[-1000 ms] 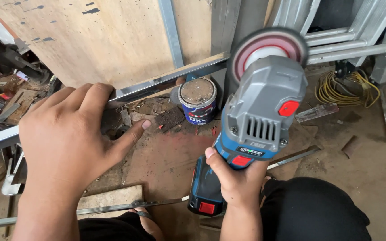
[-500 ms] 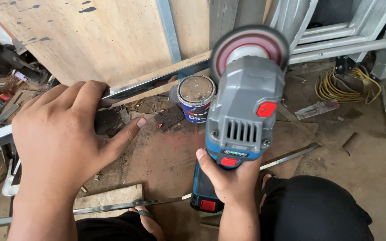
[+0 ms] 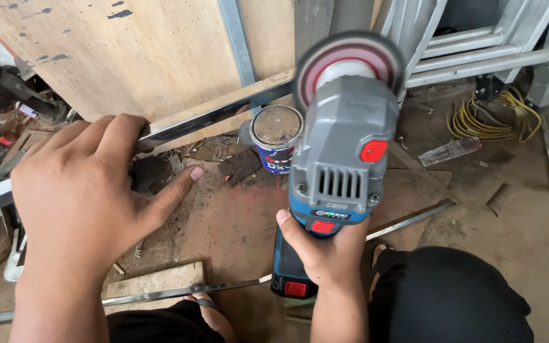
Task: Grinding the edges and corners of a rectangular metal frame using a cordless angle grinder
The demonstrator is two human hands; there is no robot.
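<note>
My right hand (image 3: 326,251) grips the handle of a grey and blue cordless angle grinder (image 3: 341,155). Its round pink-and-grey disc (image 3: 349,62) points away from me, above a shiny metal bar (image 3: 214,115) that runs from lower left to upper right. My left hand (image 3: 87,190) rests on the left part of that bar, fingers curled over its far edge and thumb stretched toward the grinder. A dusty paint can (image 3: 276,140) with a blue side stands just behind the grinder's left edge. The grinder hides the bar's right end.
A plywood board (image 3: 128,57) leans behind the bar. Coiled yellow cable (image 3: 494,114) and grey metal frames (image 3: 484,51) lie at the right. A thin metal strip (image 3: 408,221) and a wooden block (image 3: 154,282) lie near my knees. Clutter fills the far left.
The grinder has shifted left across the view, its disc now over the bar near the paint can. My left hand stays on the bar.
</note>
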